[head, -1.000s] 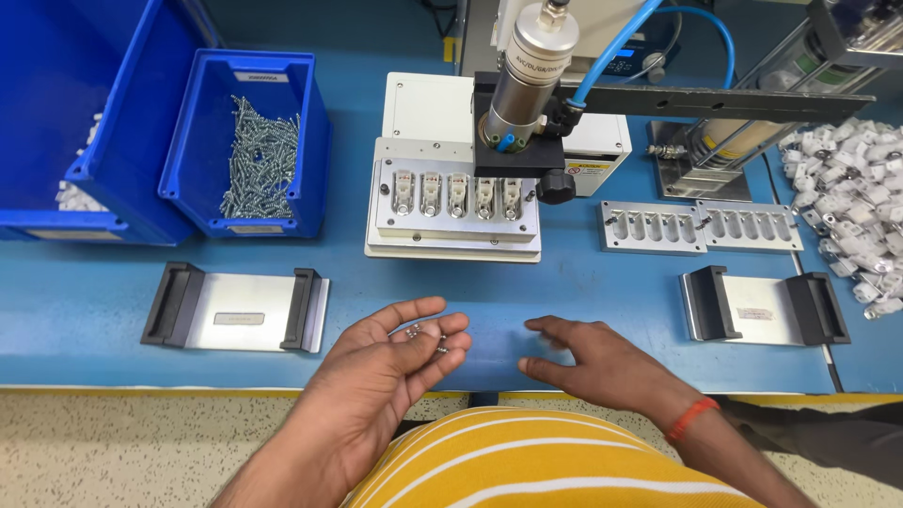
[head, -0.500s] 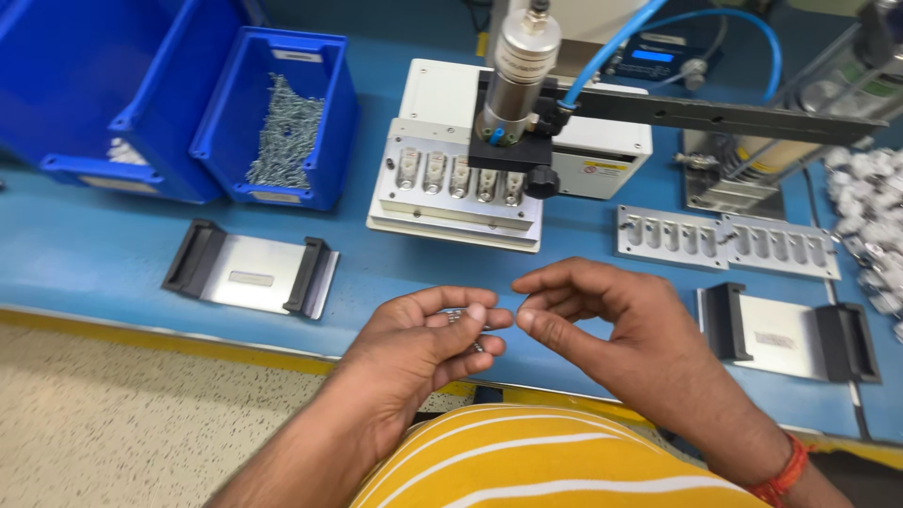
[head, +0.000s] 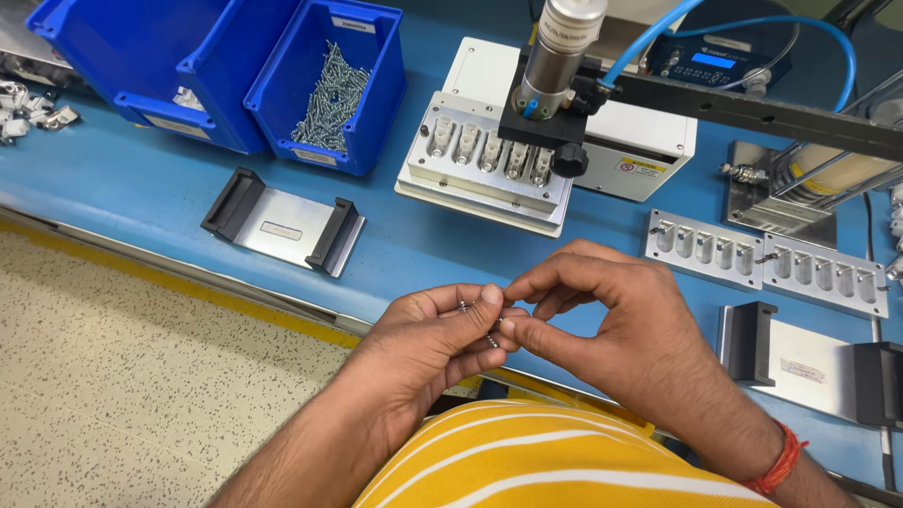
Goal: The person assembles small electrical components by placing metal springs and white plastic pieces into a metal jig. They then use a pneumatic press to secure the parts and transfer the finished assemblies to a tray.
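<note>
Silver screws (head: 478, 323) sit pinched in the left hand (head: 435, 341); the right hand (head: 602, 315) has closed in, fingertips touching them.

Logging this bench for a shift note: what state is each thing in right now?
left hand: cupped, holding small screws
right hand: fingertips pinched at the left hand's screws
screw bin: open, partly filled
fixture under the driver: slots loaded
slotted strip: slots look empty
left bracket plate: lying flat, bare
</note>
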